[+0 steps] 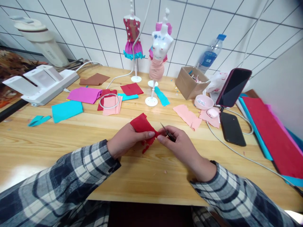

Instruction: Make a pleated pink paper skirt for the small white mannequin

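Note:
My left hand [129, 138] is closed on a piece of red crepe paper [140, 122], thumb on top. The lower edge of the paper is cut ragged, and a narrow jagged strip dangles below my thumb. My right hand [181, 142] pinches the paper's right corner between thumb and finger. Tucked in the same hand are small dark scissors [170, 136], their pointed tip facing up and left. Beyond both hands stands a white mini dress form [161, 45] with a pink paper skirt [156, 68].
Another dress form [132, 37] wears a red, brown and purple dress. Folded blue paper [67, 110], purple paper [84, 94] and a white ring [109, 101] lie left. To the right are a cardboard box [189, 85], pink bowl [204, 102], phone [233, 129] and long red sheets [274, 135].

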{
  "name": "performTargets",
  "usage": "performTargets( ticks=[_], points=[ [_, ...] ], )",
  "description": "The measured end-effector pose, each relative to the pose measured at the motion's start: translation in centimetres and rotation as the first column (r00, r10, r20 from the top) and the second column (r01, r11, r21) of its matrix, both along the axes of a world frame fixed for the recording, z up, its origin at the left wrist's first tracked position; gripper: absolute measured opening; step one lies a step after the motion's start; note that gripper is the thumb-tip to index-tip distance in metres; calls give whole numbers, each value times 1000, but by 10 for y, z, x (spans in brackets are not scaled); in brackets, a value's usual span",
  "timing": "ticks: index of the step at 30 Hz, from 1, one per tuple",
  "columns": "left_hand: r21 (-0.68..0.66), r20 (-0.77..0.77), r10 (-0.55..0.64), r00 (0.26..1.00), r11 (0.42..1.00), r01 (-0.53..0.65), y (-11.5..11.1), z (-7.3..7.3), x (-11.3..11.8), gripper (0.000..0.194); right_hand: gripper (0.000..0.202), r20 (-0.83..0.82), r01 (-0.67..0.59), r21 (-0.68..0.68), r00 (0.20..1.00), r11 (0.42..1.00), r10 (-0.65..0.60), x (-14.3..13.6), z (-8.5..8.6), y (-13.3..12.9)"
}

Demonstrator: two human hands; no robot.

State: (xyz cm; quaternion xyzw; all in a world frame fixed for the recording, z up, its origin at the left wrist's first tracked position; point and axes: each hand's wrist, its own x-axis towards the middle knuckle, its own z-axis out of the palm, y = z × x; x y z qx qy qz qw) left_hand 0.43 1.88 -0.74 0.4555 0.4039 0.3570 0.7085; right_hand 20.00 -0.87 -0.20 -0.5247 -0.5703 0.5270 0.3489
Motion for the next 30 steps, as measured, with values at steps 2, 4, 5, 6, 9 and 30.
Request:
performTargets(
  ticks=[2, 4, 5, 6, 9, 30],
  points=[
    [-26, 96, 94, 991, 995, -92, 0, 2, 1, 22, 34, -150, 73, -76, 985, 994, -83, -1, -2, -3],
    [-76, 197, 161, 967, 986, -149, 1, 5, 1, 16, 42, -259, 44, -166, 962, 985, -86, -4, -4, -6],
    [-105, 227, 178, 957, 982, -158, 2, 5, 1, 15, 44, -276, -12, -183, 960, 983, -39, -6, -6, -9],
    [-132, 238, 185, 954, 979, -156, 2, 5, 0, 13, 44, -268, -80, -173, 963, 982, 31, -8, -7, -11],
    [-157, 225, 169, 959, 978, -136, 1, 5, 0, 13, 43, -171, -254, -98, 957, 962, 235, -13, -9, -15],
    [-124, 205, -9, 979, 992, 35, -5, 5, 5, 22, 45, -87, -287, -57, 956, 956, 282, -14, -12, -13]
  ],
)
